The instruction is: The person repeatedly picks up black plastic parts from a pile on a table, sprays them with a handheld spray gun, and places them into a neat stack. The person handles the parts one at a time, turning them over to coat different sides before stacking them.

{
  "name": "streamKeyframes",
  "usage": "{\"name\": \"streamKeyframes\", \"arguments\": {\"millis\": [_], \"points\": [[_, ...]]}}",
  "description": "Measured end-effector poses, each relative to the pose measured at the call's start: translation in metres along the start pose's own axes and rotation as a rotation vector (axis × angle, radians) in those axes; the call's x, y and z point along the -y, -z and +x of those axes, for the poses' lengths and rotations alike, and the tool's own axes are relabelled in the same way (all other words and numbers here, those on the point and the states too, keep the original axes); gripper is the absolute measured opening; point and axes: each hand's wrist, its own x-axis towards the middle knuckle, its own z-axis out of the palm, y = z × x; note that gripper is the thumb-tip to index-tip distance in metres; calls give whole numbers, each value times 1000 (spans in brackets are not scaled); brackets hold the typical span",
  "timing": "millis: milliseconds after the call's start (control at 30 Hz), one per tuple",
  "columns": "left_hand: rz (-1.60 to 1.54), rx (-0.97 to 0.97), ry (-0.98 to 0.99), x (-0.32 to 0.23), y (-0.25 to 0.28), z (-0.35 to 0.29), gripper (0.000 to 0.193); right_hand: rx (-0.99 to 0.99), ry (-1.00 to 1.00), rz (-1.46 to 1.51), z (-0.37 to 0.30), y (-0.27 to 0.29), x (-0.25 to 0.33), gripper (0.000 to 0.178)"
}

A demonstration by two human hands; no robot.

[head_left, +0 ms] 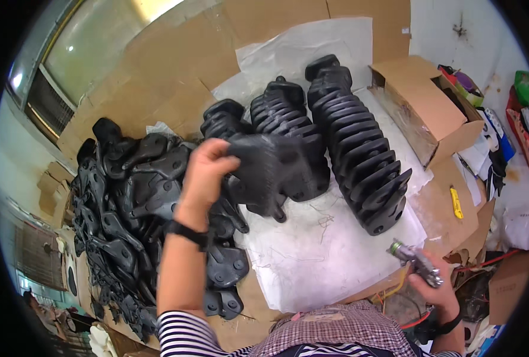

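Note:
In the middle of the head view my left hand (203, 175) pinches a flat black moulded part (267, 166) by its left edge. The part is blurred by motion and hangs over the rows of similar parts behind it. At the lower right my right hand (438, 288) is wrapped round a silver hand tool (416, 262) with a green ring at its tip. It looks like an air tool, but I cannot make out its exact kind. A long row of overlapping black parts (359, 143) stands right of centre. Beside it is a middle row (281, 113), partly hidden by the held part.
A large heap of loose black parts (127, 196) covers the left side. White sheeting (312, 256) lies over the cardboard-covered table. At the right are a yellow box cutter (456, 202) and an open cardboard box (425, 107). A yellow hose (393, 290) runs near my right hand.

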Motion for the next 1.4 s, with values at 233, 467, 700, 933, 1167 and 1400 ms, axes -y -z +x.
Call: {"name": "streamKeyframes", "arguments": {"millis": [233, 467, 700, 933, 1167, 1400], "points": [[132, -202, 180, 228, -121, 0, 36, 58, -21, 212, 0, -16, 11, 50], [294, 72, 231, 202, -128, -11, 28, 87, -50, 283, -11, -42, 24, 49], [7, -472, -220, 42, -3, -54, 16, 252, 40, 84, -4, -66, 41, 49], [-401, -802, -92, 109, 122, -54, 36, 49, 223, 223, -7, -66, 90, 51], [-114, -470, 398, 224, 18, -34, 51, 2, 99, -43, -28, -51, 47, 51], [-419, -571, 194, 191, 6, -54, 27, -198, 143, 268, -36, -40, 79, 50]]}}
